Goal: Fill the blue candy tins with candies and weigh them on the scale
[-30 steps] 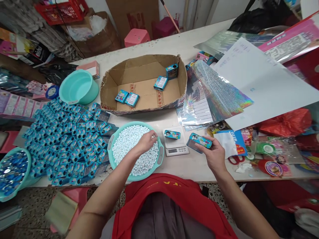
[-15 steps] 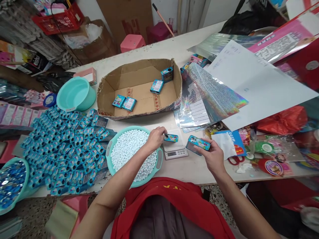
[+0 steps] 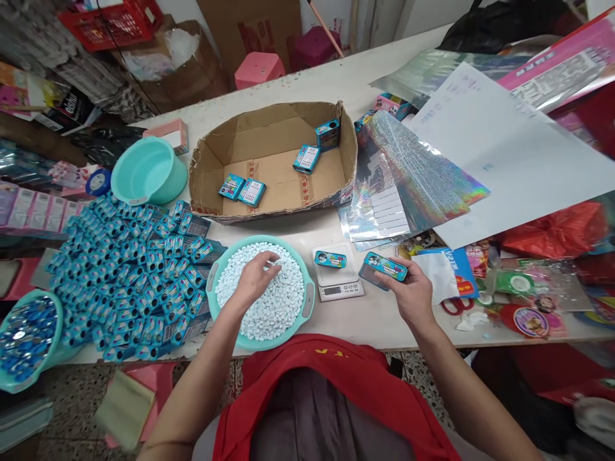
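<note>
My left hand [image 3: 257, 280] is over the white candies [image 3: 269, 314] that fill a mint-green basin [image 3: 309, 301]. Its fingers are bent and slightly apart at the candies, and I see nothing held in them. A small blue candy box [image 3: 330, 258] with a round hole in its top rests on a white digital scale [image 3: 342, 290] right of the basin. In my right hand [image 3: 413, 291] is another blue candy box [image 3: 385, 267], held just right of the scale with fingers and thumb closed around it. White candies show at its opening.
A low cardboard box [image 3: 273, 160] behind the basin holds several blue boxes. Many blue boxes [image 3: 139, 275] crowd the left, beside an empty green basin [image 3: 148, 171] and one of blue wrapped pieces [image 3: 26, 336]. Shiny sheets [image 3: 418, 173] and red scissors [image 3: 456, 306] lie right.
My left hand has moved left from the box on the scale to the candies in the basin. That box now stays on the scale by itself. My right hand still holds its box.
</note>
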A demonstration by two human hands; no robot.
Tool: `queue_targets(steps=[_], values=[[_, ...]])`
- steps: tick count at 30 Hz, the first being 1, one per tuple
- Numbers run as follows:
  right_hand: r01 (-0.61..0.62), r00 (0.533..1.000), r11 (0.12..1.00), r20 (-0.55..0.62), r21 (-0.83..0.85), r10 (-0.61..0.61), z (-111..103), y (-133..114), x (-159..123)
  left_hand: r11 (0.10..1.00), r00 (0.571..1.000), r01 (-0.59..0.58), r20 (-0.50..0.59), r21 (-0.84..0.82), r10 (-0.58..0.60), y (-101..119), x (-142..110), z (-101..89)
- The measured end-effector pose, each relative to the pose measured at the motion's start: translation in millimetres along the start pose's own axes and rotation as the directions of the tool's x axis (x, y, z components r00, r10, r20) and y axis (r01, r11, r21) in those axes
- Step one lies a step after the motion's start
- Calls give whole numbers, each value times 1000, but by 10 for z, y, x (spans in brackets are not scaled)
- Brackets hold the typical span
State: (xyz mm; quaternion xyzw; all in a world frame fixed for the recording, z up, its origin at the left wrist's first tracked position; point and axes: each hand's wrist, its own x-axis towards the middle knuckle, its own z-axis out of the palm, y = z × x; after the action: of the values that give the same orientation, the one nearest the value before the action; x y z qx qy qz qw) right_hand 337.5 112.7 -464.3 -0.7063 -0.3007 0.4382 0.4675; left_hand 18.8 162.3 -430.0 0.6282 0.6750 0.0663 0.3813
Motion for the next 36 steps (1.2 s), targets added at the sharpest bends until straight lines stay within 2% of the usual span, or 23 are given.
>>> queue_targets(steps=[3, 7, 10, 12, 14, 16, 19, 22, 24, 26, 29, 32, 34, 36], values=[[14, 1000, 1000, 23, -11, -14, 17, -17, -16, 992, 992, -123, 26, 9, 123, 270, 115, 201], [27, 999, 999, 30, -30, -26, -24, 0, -29, 931, 946, -318, 124, 177, 300, 584, 293, 531], [18, 999, 999, 34, -36, -17, 0, 29, -36, 877, 900, -412, 263, 247, 348, 664, 402, 733], [28, 998, 999, 53, -29, -26, 85, 73, -31, 887, 910, -389, 250, 248, 330, 635, 441, 735], [53, 994, 999, 95, -11, -51, 228, 149, -16, 925, 953, -303, 81, 229, 292, 552, 426, 579], [91, 986, 996, 142, 10, -91, 400, 250, 2, 961, 964, -186, -154, 203, 219, 429, 341, 281], [137, 967, 991, 220, -10, -131, 612, 396, 14, 979, 903, 32, -425, 203, 59, 152, 151, -259], [200, 948, 976, 268, -82, -171, 646, 466, 13, 938, 821, 263, -563, 225, -95, -243, 43, -651], [237, 946, 967, 251, -94, -207, 562, 455, 23, 904, 801, 356, -575, 235, -166, -514, 65, -769], [226, 958, 971, 196, -79, -207, 430, 407, 48, 880, 796, 412, -563, 236, -221, -732, 151, -809], [175, 982, 982, 81, -78, -168, 232, 308, 107, 846, 801, 472, -523, 249, -293, -930, 335, -826], [162, 987, 983, 0, -91, -163, 122, 239, 156, 815, 851, 476, -408, 331, -332, -1055, 516, -824], [156, 987, 983, -15, -92, -158, 105, 226, 165, 796, 889, 442, -319, 413, -328, -1139, 615, -798], [139, 990, 986, -7, -93, -141, 121, 236, 156, 772, 905, 423, -268, 474, -331, -1218, 689, -763]])
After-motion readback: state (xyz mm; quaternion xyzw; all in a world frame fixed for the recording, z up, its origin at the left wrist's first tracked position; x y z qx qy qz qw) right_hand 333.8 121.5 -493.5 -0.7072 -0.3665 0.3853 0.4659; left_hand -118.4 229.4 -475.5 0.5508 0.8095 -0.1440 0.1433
